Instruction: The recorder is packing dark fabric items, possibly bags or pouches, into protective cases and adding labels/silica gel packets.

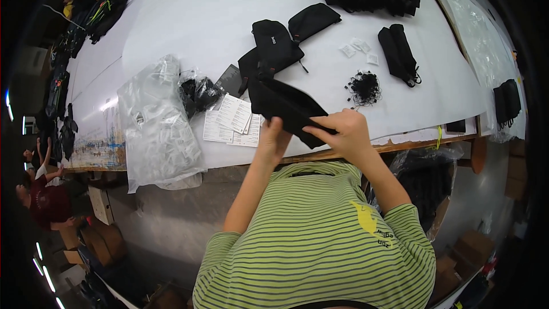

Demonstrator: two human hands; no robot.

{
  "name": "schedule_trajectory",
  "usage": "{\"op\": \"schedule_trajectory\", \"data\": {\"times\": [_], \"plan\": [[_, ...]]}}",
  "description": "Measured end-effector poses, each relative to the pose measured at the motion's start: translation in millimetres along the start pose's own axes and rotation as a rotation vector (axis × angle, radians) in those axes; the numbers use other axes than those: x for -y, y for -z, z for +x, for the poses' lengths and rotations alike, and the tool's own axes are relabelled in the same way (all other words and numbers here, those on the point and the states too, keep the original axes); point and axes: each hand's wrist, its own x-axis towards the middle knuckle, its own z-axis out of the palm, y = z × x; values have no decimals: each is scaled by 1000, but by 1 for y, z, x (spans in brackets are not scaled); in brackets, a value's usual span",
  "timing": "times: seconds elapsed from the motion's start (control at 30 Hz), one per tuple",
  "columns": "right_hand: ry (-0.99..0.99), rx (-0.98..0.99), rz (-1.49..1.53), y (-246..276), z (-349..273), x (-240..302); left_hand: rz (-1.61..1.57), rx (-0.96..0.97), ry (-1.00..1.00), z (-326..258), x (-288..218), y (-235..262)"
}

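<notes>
In the head view, the left hand (272, 140) grips the near side of the black pouch (286, 103), fingers partly hidden; the right hand (347, 130) pinches its right end, above the bench (189, 28). Good handling likely means holding the fabric lightly taut, clear of the paper slips (230, 120).

Bare forearms (386, 180) converge — left hand (273, 141) thumb raised, right hand (350, 131) (fingers (323, 122) pinching) pointing left.

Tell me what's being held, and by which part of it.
A black pouch: the left hand holds its near edge, the right hand its right end.
</notes>
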Motion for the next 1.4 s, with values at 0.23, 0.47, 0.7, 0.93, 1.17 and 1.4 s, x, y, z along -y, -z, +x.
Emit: {"op": "schedule_trajectory", "data": {"times": [0.23, 0.47, 0.7, 0.93, 1.17, 1.4], "plan": [[-677, -309, 775, -22, -23, 0, 175, -151, -110, 7, -10, -29], [-619, -238, 928, -21, -7, -22, 411, -11, 317, 1, -17, -44], [-322, -396, 418, -10, 9, -18, 442, -22, 341, -1, -15, -47], [-193, -396, 286, -8, 10, -7, 126, -233, 397, 7, -13, -35], [-266, -284, 574, 1, 11, -8, 393, -102, 301, 5, -31, -46], [-436, 51, 772, 13, 12, -8, 382, -81, 319, 0, -32, -41]]}}
